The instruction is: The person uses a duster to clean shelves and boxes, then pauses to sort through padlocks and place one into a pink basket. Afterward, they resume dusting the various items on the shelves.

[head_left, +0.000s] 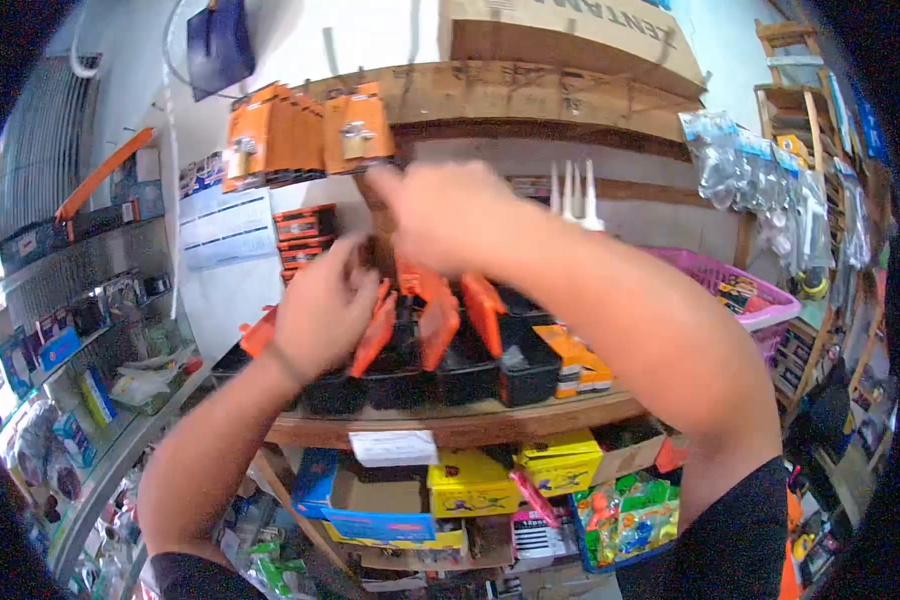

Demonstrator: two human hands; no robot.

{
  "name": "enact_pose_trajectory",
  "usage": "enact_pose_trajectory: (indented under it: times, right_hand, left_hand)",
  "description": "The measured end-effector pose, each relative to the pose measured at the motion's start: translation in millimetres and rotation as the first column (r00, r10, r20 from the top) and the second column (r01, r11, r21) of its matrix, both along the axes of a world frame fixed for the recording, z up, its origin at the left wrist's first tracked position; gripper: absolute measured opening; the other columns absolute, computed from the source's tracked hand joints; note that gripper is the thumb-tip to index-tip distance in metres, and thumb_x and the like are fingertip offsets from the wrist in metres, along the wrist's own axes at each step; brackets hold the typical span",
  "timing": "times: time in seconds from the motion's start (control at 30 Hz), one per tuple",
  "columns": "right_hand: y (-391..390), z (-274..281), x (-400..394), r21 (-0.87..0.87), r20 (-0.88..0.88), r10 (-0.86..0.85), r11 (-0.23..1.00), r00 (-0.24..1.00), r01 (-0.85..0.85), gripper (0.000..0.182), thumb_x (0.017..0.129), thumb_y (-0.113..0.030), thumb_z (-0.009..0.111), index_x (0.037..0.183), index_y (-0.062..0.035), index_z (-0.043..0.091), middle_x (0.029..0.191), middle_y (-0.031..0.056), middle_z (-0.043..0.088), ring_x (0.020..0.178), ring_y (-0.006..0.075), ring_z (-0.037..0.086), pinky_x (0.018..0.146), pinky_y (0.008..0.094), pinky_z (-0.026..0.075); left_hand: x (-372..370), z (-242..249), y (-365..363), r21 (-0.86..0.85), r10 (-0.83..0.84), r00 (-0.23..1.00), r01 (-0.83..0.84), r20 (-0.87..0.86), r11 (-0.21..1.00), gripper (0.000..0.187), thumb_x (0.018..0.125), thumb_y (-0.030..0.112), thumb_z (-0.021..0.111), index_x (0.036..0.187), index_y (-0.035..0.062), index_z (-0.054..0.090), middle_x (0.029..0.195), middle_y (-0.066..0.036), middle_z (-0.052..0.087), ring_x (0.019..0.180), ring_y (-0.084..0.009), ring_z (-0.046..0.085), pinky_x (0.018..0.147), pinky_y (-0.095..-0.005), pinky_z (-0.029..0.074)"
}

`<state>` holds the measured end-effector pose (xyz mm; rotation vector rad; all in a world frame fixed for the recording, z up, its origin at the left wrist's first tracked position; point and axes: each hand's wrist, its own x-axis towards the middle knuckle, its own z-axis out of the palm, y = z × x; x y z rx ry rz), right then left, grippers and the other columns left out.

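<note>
My right hand (448,215) is raised in front of the shelf, blurred, its fingers curled and one digit pointing up just below the hanging orange padlock cards (358,130). Lower and to its left, my left hand (322,305) has its fingers bent in towards a narrow brown strip (375,225) between the two hands. What either hand grips cannot be made out. Red-orange packs (440,330) stand in black bins (467,382) beneath the hands. More orange cards (292,130) with padlocks hang from hooks at the upper left.
A wooden shelf edge (490,420) runs under the bins. Yellow boxes (475,487) and an open blue carton (380,505) sit below it. To the right is a pink basket (725,285); clear packets (745,170) hang above. A glass display case (100,400) stands left.
</note>
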<state>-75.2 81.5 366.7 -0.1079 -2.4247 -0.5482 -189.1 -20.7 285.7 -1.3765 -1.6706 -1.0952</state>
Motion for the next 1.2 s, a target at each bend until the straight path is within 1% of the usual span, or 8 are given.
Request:
enact_pose_trajectory:
  times: [0.13,0.23,0.43,0.6,0.73,0.9,0.97,1.2]
  right_hand:
    - [12,-82,77,-0.062,0.32,0.291,0.956,0.902,-0.287,0.029,0.069,-0.016,0.048,0.094,-0.0015,0.047,0.076,0.0144,0.056,0.066,0.0291,0.059,0.051,0.0391,0.047]
    - [32,-166,142,0.018,0.427,0.403,0.891,0.81,-0.453,0.026,0.07,-0.018,0.047,0.093,-0.0037,0.048,0.069,0.0083,0.052,0.056,0.0218,0.056,0.044,0.0315,0.046]
    - [83,-227,231,-0.396,0.377,0.731,0.683,0.569,-0.614,0.028,0.071,-0.023,0.051,0.094,-0.0067,0.05,0.06,0.0015,0.043,0.05,0.0141,0.049,0.04,0.0281,0.043]
    - [87,-222,258,0.006,0.401,0.04,0.999,0.915,-0.046,0.024,0.072,-0.017,0.048,0.094,-0.0064,0.051,0.073,0.0073,0.054,0.063,0.0218,0.057,0.052,0.0322,0.047]
    - [40,-209,294,-0.31,0.409,0.063,0.948,0.91,0.074,0.025,0.072,-0.023,0.054,0.093,-0.0083,0.052,0.071,0.0076,0.054,0.062,0.0228,0.056,0.052,0.0334,0.046]
    - [4,-202,320,-0.379,0.336,0.031,0.92,0.941,0.104,0.027,0.073,-0.026,0.056,0.094,-0.01,0.052,0.068,0.0075,0.053,0.064,0.0251,0.055,0.054,0.0365,0.045]
    - [-9,-198,325,-0.347,0.339,-0.066,0.919,0.939,0.19,0.026,0.072,-0.025,0.056,0.094,-0.0111,0.052,0.069,0.0071,0.053,0.065,0.0244,0.055,0.055,0.0359,0.045]
    - [-38,-183,350,-0.361,0.367,-0.119,0.896,0.923,0.258,0.026,0.072,-0.024,0.057,0.093,-0.0099,0.053,0.068,0.0074,0.052,0.064,0.0249,0.054,0.054,0.0352,0.044]
  left_hand:
    - [75,-65,-30,-0.324,-0.137,0.99,0.125,-0.015,0.938,0.016,0.073,0.011,0.053,0.087,0.0019,0.055,0.064,-0.014,0.053,0.055,-0.0283,0.052,0.051,-0.0338,0.042]
    - [111,-118,-43,-0.703,-0.262,0.96,0.251,0.096,0.665,0.015,0.071,0.009,0.053,0.084,0.0052,0.058,0.068,-0.01,0.056,0.061,-0.0263,0.055,0.056,-0.0334,0.045]
    - [161,-267,-35,-0.5,-0.078,0.839,0.393,0.539,0.772,0.01,0.072,0.01,0.053,0.08,0.0047,0.057,0.075,-0.014,0.058,0.072,-0.0305,0.056,0.063,-0.0364,0.046]
    - [196,-405,-91,-0.846,0.194,0.877,0.333,0.44,0.417,0.017,0.076,0.017,0.045,0.082,0.0073,0.058,0.079,-0.016,0.058,0.075,-0.0311,0.056,0.063,-0.04,0.045]
    - [233,-390,-134,-0.876,0.382,0.799,0.478,0.465,0.066,0.016,0.075,0.017,0.044,0.087,0.0103,0.053,0.075,-0.016,0.057,0.073,-0.0334,0.055,0.062,-0.0437,0.044]
    - [240,-437,-128,-0.861,0.142,0.862,0.445,0.486,0.247,0.014,0.079,0.018,0.041,0.083,0.0062,0.049,0.071,-0.017,0.056,0.069,-0.0356,0.054,0.06,-0.045,0.041]
    - [230,-483,-120,-0.632,-0.265,0.773,0.628,0.577,0.455,0.018,0.081,0.02,0.038,0.081,0.0044,0.048,0.07,-0.018,0.055,0.068,-0.0376,0.052,0.059,-0.046,0.04]
    - [241,-443,-128,-0.68,-0.29,0.714,0.698,0.637,0.224,0.02,0.082,0.019,0.036,0.078,0.0034,0.049,0.072,-0.02,0.053,0.068,-0.0381,0.051,0.058,-0.0459,0.04]
